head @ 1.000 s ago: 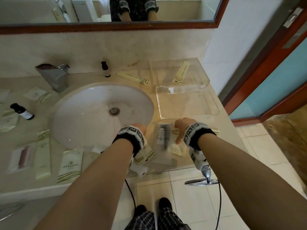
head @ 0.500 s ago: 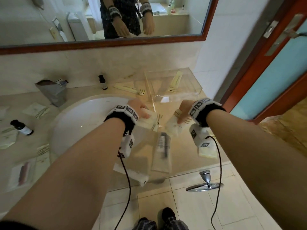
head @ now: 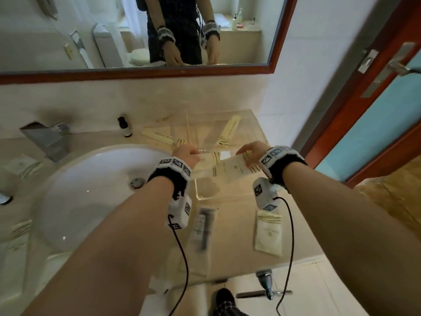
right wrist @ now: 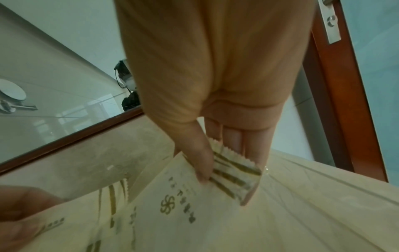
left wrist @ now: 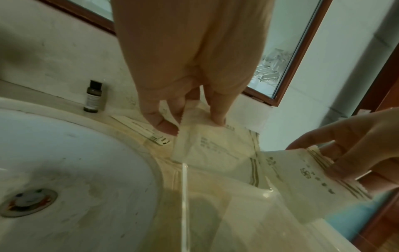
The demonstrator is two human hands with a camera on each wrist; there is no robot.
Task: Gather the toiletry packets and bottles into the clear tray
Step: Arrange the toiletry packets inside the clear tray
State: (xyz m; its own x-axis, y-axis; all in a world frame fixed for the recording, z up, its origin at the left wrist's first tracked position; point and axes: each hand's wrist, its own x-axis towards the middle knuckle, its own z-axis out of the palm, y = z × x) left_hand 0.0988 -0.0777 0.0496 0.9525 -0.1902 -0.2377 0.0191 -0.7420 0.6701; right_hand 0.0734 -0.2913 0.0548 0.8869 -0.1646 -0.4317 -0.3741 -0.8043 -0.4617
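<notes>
Head view first, and plenty is hard to read: the clear tray (head: 227,137) shows only as faint edges and glints on the counter (head: 237,258) to the right of the sink (head: 91,190), so its near wall is tough to trace. A long packet with a dark item inside (head: 201,226) lies blurred near the counter's front edge, and I cannot tell what it holds. The left hand (head: 185,153) has its fingers turned away from the head camera, but the left wrist view settles it: thumb and fingers pinch the corner of a cream packet (left wrist: 215,150). Over on the right wrist view, the right hand (right wrist: 218,145) pinches the striped end of a second cream packet (right wrist: 183,204), its lettering too soft to read. Both packets hang over the tray's open top, edges overlapping, whether touching I cannot say.

Inside the tray a slim striped packet (head: 230,131) leans on the far wall; another slim packet (head: 159,137) lies on the counter just left of the tray, near a small dark bottle (head: 124,126). One cream sachet (head: 268,233) lies on the counter below the right wrist.

Against half a second ago, both hands have pushed farther forward, from above the tray's near edge to over its middle, and the packets have come closer together.
</notes>
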